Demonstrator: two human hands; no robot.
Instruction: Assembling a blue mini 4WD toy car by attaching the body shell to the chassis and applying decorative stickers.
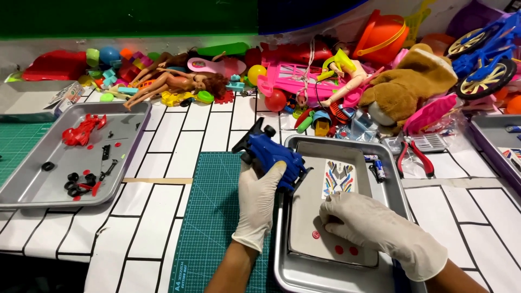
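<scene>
My gloved left hand is gripping a blue plastic toy car body, fingers closed around it, holding it over the left rim of the shiny metal tray. My gloved right hand is resting inside that tray, fingers curled down on a grey sticker sheet, pinching nothing I can make out. Red-handled pliers are lying just right of the tray; a green cutting mat is lying left of it on the surface.

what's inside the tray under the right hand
The tray holds a grey sheet with a colourful sticker and red dots, plus batteries. The right hand covers part of the sheet.
</scene>
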